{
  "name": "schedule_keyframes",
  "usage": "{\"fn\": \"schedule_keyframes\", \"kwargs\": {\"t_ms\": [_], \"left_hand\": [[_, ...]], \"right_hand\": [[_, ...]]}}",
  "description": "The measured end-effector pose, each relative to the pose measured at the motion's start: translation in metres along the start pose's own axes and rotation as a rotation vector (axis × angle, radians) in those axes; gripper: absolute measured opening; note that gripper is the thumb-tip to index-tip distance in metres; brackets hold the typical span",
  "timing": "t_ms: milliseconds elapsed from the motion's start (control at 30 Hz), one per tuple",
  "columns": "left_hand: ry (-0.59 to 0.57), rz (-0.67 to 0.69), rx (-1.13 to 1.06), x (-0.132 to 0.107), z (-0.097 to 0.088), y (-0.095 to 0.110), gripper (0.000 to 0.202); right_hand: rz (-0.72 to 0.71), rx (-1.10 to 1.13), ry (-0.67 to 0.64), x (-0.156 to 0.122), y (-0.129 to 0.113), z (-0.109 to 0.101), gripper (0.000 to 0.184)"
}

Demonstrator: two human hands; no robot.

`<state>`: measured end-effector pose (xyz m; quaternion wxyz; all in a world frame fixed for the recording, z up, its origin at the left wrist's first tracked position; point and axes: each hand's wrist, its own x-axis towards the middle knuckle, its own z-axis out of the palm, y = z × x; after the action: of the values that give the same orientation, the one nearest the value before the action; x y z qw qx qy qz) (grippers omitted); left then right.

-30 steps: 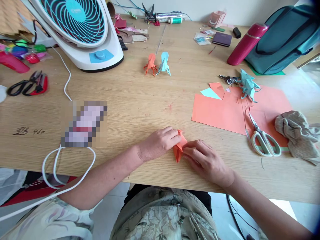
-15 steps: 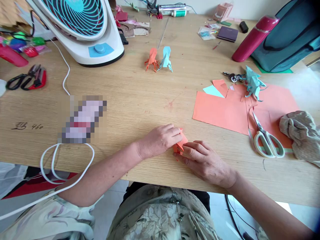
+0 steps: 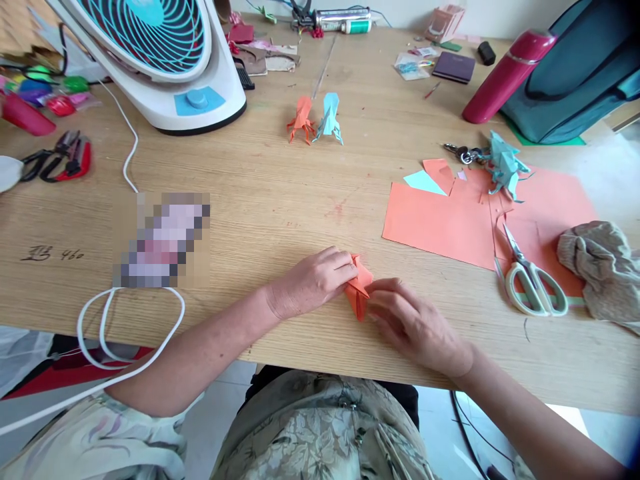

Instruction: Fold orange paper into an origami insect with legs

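A small folded orange paper piece [image 3: 359, 291] lies on the wooden table [image 3: 280, 200] near its front edge. My left hand [image 3: 313, 280] presses on its left side with curled fingers. From the right, my right hand [image 3: 413, 323] pinches the same piece, fingers closed on its edge. Most of the paper shows between the two hands.
Orange paper sheets [image 3: 445, 223] with white-handled scissors [image 3: 530, 287] and a crumpled cloth [image 3: 603, 270] lie right. Orange [image 3: 301, 120] and blue [image 3: 330, 118] origami figures stand mid-table, another blue one [image 3: 505, 167] right. A fan [image 3: 165, 53], white cable [image 3: 125, 327], red bottle [image 3: 505, 77] and teal bag [image 3: 575, 73] are around.
My right hand slid slightly down and right, uncovering more of the orange paper piece. My left hand stayed pressed on it.
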<state>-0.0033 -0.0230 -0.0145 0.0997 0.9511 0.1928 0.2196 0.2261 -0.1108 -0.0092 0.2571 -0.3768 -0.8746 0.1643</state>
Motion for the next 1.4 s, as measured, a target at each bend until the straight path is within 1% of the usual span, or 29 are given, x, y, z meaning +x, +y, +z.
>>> {"fn": "schedule_keyframes", "kwargs": {"t_ms": [67,133,200,300,400,467,533,567,600,633,667,733,767,800,867,933,1000,1067,1133,1200,1300,1400], "left_hand": [[0.009,-0.010,-0.011,0.001,0.001,0.000,0.013],[0.019,-0.021,-0.019,0.001,0.003,0.001,0.011],[0.038,-0.055,-0.005,0.002,0.005,0.003,0.009],[0.098,-0.141,0.027,0.002,0.006,0.008,0.007],[0.143,-0.176,0.050,-0.004,0.001,0.012,0.012],[0.145,-0.144,0.107,-0.013,-0.004,0.014,0.015],[0.132,-0.053,0.153,-0.023,-0.009,0.015,0.009],[0.114,0.016,0.171,-0.027,-0.011,0.016,0.010],[0.102,0.063,0.185,-0.030,-0.012,0.017,0.018],[0.102,0.066,0.179,-0.031,-0.012,0.019,0.021],[0.118,0.021,0.152,-0.030,-0.012,0.020,0.019],[0.149,-0.126,0.060,-0.024,-0.010,0.022,0.008],[0.177,-0.199,0.014,-0.020,-0.008,0.022,0.007],[0.167,-0.241,-0.029,-0.016,-0.007,0.022,0.009],[0.135,-0.236,-0.085,-0.009,-0.004,0.020,0.006],[0.152,-0.260,-0.125,-0.005,-0.002,0.017,0.007],[0.170,-0.282,-0.148,-0.005,-0.001,0.015,0.009],[0.180,-0.291,-0.155,-0.006,0.000,0.014,0.010],[0.185,-0.294,-0.148,-0.006,-0.001,0.013,0.010],[0.183,-0.294,-0.135,-0.005,-0.001,0.013,0.010],[0.170,-0.293,-0.115,-0.003,-0.002,0.014,0.010],[0.154,-0.290,-0.105,-0.003,-0.003,0.014,0.009]], "right_hand": [[0.078,0.022,0.048,0.007,0.000,0.000,0.033],[0.097,0.000,0.027,0.018,0.001,0.000,0.037],[0.104,-0.005,0.048,0.027,0.003,0.001,0.029],[0.087,-0.007,0.097,0.036,0.007,0.006,0.016],[0.074,-0.012,0.127,0.037,0.009,0.010,0.011],[0.100,0.010,0.160,0.036,0.009,0.011,0.012],[0.134,0.038,0.178,0.035,0.009,0.011,0.013],[0.146,0.050,0.181,0.035,0.009,0.011,0.013],[0.155,0.060,0.182,0.035,0.009,0.011,0.013],[0.164,0.070,0.186,0.035,0.009,0.011,0.013],[0.171,0.078,0.190,0.036,0.009,0.011,0.013],[0.178,0.087,0.196,0.036,0.009,0.012,0.012],[0.177,0.086,0.194,0.036,0.009,0.012,0.012],[0.173,0.083,0.190,0.036,0.009,0.012,0.012],[0.176,0.084,0.185,0.035,0.009,0.012,0.012],[0.188,0.094,0.187,0.032,0.010,0.009,0.014],[0.165,0.115,0.169,0.028,0.014,0.006,0.017],[0.077,0.114,0.098,0.024,0.019,0.003,0.022],[-0.010,0.017,0.034,0.021,0.024,-0.001,0.030],[-0.064,-0.074,-0.009,0.020,0.029,-0.004,0.039],[-0.096,-0.100,-0.065,0.021,0.035,-0.007,0.048],[-0.109,-0.081,-0.093,0.023,0.039,-0.007,0.050]]}}
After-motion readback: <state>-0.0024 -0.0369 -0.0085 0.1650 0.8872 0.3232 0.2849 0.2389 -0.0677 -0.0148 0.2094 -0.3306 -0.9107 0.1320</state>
